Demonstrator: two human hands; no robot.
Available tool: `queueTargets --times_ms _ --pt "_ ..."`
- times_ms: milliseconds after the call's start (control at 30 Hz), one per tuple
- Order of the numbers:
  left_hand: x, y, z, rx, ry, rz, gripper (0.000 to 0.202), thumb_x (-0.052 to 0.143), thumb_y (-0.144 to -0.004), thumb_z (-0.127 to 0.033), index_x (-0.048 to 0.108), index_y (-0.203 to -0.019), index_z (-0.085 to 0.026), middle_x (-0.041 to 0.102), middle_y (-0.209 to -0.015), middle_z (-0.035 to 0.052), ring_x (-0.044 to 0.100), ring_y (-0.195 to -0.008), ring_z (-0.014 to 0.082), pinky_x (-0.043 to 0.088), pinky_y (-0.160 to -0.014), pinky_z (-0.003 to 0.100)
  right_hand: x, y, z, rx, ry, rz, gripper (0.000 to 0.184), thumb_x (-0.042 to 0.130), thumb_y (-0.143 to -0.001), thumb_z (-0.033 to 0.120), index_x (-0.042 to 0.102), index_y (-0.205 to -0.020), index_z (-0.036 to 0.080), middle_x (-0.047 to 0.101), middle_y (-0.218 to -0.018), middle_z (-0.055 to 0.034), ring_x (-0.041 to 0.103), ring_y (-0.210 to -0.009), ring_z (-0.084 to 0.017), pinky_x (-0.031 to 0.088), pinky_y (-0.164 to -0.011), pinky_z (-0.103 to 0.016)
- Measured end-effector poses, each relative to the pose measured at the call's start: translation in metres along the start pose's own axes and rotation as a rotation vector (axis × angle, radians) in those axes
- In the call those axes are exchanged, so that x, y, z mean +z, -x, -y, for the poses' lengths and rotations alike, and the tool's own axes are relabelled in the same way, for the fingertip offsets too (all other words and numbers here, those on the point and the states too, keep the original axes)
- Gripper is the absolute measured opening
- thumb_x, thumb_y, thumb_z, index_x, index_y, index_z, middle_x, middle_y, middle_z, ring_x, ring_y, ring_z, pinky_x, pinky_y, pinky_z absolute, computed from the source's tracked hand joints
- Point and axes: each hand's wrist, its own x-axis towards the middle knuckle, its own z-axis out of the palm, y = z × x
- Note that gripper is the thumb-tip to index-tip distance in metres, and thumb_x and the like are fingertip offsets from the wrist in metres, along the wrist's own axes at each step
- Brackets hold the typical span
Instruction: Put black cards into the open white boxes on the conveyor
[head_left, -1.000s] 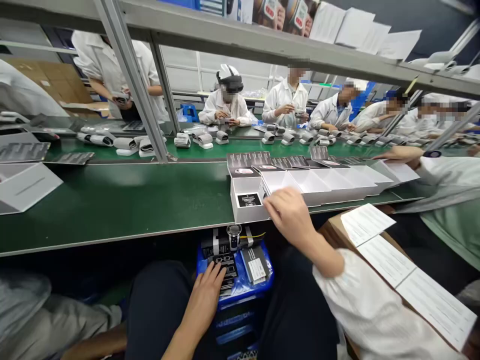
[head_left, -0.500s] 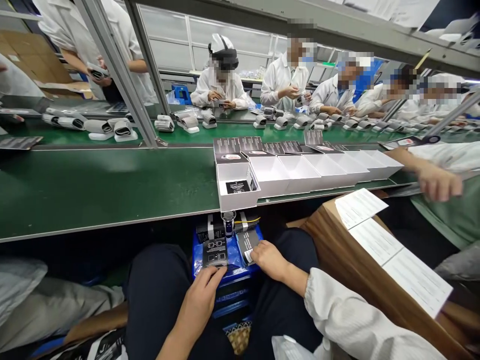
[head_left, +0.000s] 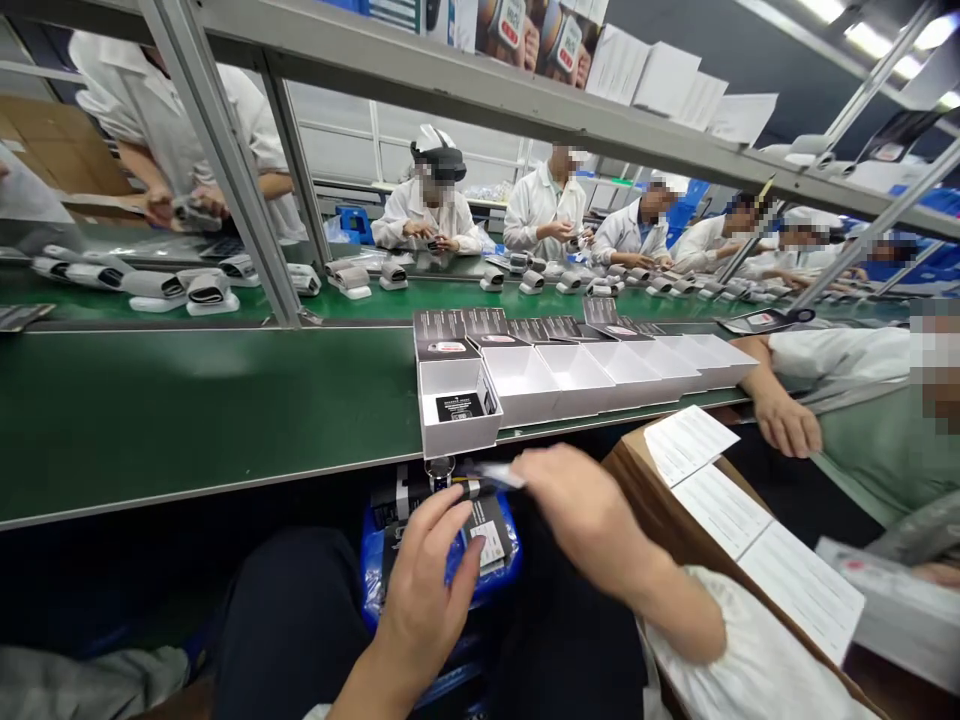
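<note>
My right hand (head_left: 581,510) is lifted over the blue plastic-covered stand (head_left: 512,572) between my knees, pinching a thin leaflet (head_left: 498,475) blurred by motion. Palm inward, my left hand (head_left: 431,575) hovers over the same stand with thumb and fingers apart and nothing visible in them. Beyond its fingers lies a dark printed leaflet pile (head_left: 486,540); a second black leaflet (head_left: 392,540) is partly hidden behind that hand. Above, at the bench edge, an open white box (head_left: 461,437) contains a black printed card (head_left: 459,407).
Several open white boxes (head_left: 529,400) stand in a row along the green bench (head_left: 210,420). A brown carton (head_left: 637,455) with white sheets (head_left: 690,445) is at my right, near a co-worker's hand (head_left: 787,425). A metal post (head_left: 232,170) rises ahead.
My right hand has risen from the leaflets with a thin leaflet in its fingers. My left hand has come up and spread its fingers. The view has tilted upward.
</note>
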Motion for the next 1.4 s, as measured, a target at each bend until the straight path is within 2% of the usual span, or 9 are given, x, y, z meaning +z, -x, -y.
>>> queueTargets --times_ms 67,167,233,333,467,667,900,1200,1400 --pt "-0.005 -0.008 0.003 0.0 -0.031 -0.002 0.038 0.057 -0.092 -0.013 0.049 -0.129 -0.015 0.058 -0.126 0.0135 0.058 -0.12 0.021 0.053 -0.101 0.037 0.002 -0.025 -0.041 0.046 0.147 -0.139 0.031 0.038 -0.101 0.011 0.059 -0.122 0.018 0.069 -0.114 -0.0116 0.062 -0.111 -0.021 0.044 -0.1 -0.04" --pt "-0.014 -0.003 0.016 0.038 -0.119 0.069 0.036 0.053 -0.094 -0.014 0.051 -0.129 -0.016 0.059 -0.125 0.0115 0.056 -0.122 0.0209 0.051 -0.103 0.037 0.018 -0.042 -0.1 0.092 0.3 0.099 0.03 0.037 -0.104 0.022 0.06 -0.123 0.024 0.066 -0.123 -0.0098 0.056 -0.121 -0.025 0.038 -0.104 -0.051" --pt "-0.018 0.002 0.027 0.072 -0.193 0.112 0.036 0.051 -0.094 -0.015 0.052 -0.13 -0.016 0.059 -0.127 0.0116 0.054 -0.125 0.0226 0.049 -0.104 0.039 0.025 -0.035 -0.13 0.117 0.348 0.289 0.032 0.039 -0.104 0.033 0.056 -0.131 0.027 0.059 -0.135 -0.0095 0.05 -0.129 -0.028 0.031 -0.107 -0.059" --pt "-0.011 -0.004 0.04 0.136 -0.284 0.139 0.039 0.052 -0.094 -0.018 0.051 -0.133 -0.014 0.059 -0.129 0.014 0.05 -0.129 0.0267 0.047 -0.105 0.043 0.011 -0.007 -0.169 0.254 0.403 0.192 0.042 0.036 -0.104 0.041 0.046 -0.142 0.025 0.048 -0.147 -0.013 0.044 -0.134 -0.028 0.025 -0.111 -0.06" --pt "0.027 -0.047 0.047 0.239 -0.425 0.134 0.04 0.049 -0.096 -0.028 0.05 -0.135 -0.018 0.06 -0.129 0.0166 0.049 -0.128 0.0337 0.034 -0.109 0.061 -0.039 0.031 -0.237 0.516 0.436 0.005 0.05 0.03 -0.103 0.042 0.044 -0.143 0.016 0.051 -0.142 -0.0171 0.047 -0.132 -0.029 0.034 -0.108 -0.052" --pt "0.096 -0.117 0.054 0.143 -0.735 0.226 0.037 0.05 -0.094 -0.04 0.058 -0.127 -0.025 0.065 -0.119 0.0164 0.053 -0.12 0.0395 0.016 -0.102 0.079 -0.07 0.057 -0.309 0.699 0.35 0.32 0.049 0.03 -0.102 0.039 0.046 -0.144 0.021 0.065 -0.124 -0.0137 0.06 -0.112 -0.028 0.039 -0.1 -0.05" --pt "0.064 -0.108 0.068 0.124 -0.873 0.304 0.04 0.045 -0.093 -0.053 0.059 -0.08 -0.018 0.061 -0.078 0.009 0.059 -0.081 0.0298 0.038 -0.095 0.059 -0.039 0.049 -0.26 0.404 0.188 0.455 0.041 0.043 -0.1 0.049 0.069 -0.092 0.018 0.064 -0.087 -0.007 0.058 -0.089 -0.021 0.039 -0.089 -0.036" --pt "-0.095 -0.062 0.136 0.092 -0.961 0.286 0.059 0.024 -0.097 -0.063 0.059 -0.088 -0.016 0.065 -0.083 0.0067 0.061 -0.084 0.0243 0.043 -0.091 0.05 0.015 -0.016 -0.12 0.177 0.111 0.532 0.026 0.055 -0.096 0.034 0.06 -0.116 0.018 0.06 -0.101 -0.01 0.052 -0.099 -0.026 0.037 -0.093 -0.041" --pt "-0.123 -0.037 0.133 -0.017 -0.899 0.254 0.046 0.046 -0.097 -0.048 0.057 -0.123 -0.011 0.053 -0.138 0.0157 0.044 -0.133 0.0371 0.023 -0.109 0.067 0.047 -0.015 -0.069 0.209 0.16 0.153 0.045 0.051 -0.098 0.028 0.046 -0.141 0.015 0.052 -0.133 -0.0197 0.043 -0.127 -0.034 0.034 -0.104 -0.055"
